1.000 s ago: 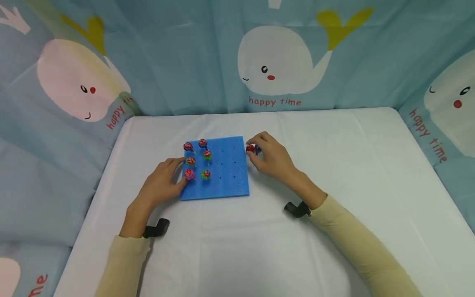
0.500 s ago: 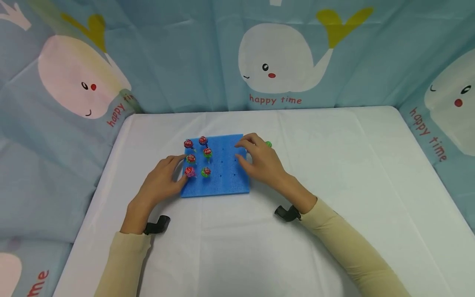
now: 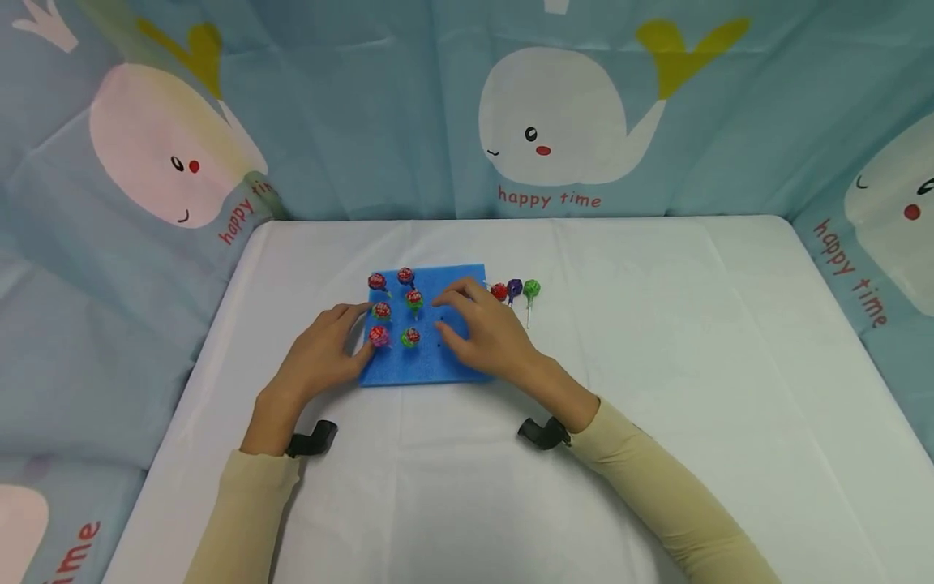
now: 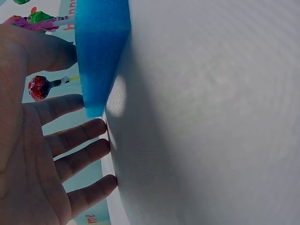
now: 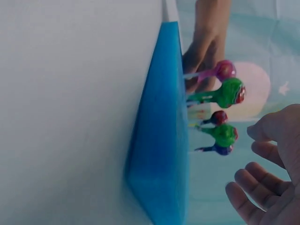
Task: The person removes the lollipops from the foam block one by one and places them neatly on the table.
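Note:
A blue foam board with small holes lies on the table. Several wrapped lollipops, such as a pink one and a green-and-red one, stand upright in its left two columns. My left hand rests at the board's left edge, thumb and index finger touching it, the other fingers spread fairly straight. Over the right half of the board hovers my right hand, thumb and fingers apart with nothing between them. It hides part of the holes. The right wrist view shows its loosely bent fingers away from the lollipops.
Right of the board, a red lollipop, a purple lollipop and a green lollipop lie side by side on the white tablecloth. A blue whale-print curtain hangs behind the table.
My right hand has moved left, from around the red lollipop beside the board to above the board, uncovering the three lollipops on the right. The left hand stays at the board's edge.

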`<state>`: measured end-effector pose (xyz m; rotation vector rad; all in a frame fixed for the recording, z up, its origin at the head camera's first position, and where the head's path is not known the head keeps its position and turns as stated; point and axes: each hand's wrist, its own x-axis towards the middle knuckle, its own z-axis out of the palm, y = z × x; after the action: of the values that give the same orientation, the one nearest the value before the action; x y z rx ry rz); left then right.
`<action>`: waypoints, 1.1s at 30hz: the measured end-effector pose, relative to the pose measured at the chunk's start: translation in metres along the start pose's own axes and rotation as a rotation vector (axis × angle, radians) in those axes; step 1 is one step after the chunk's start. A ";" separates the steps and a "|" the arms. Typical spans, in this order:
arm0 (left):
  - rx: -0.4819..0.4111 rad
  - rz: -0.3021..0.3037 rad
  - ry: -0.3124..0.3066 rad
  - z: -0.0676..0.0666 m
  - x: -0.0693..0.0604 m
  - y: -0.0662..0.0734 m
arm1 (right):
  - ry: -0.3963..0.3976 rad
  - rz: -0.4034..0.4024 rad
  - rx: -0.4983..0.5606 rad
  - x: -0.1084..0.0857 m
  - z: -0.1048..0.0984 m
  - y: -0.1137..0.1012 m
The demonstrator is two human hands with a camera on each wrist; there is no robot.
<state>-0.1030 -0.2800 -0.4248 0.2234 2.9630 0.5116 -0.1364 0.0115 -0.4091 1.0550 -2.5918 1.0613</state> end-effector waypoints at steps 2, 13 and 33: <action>0.007 0.004 0.001 -0.001 0.000 -0.001 | -0.015 -0.004 0.007 0.002 0.002 -0.003; -0.002 -0.005 -0.019 -0.001 -0.001 0.000 | -0.075 -0.026 0.099 0.003 0.013 -0.017; -0.002 0.028 -0.048 -0.007 -0.006 0.008 | -0.123 -0.086 0.141 0.002 0.026 -0.025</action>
<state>-0.0967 -0.2757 -0.4153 0.2729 2.9165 0.5045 -0.1190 -0.0191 -0.4134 1.2907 -2.5687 1.2099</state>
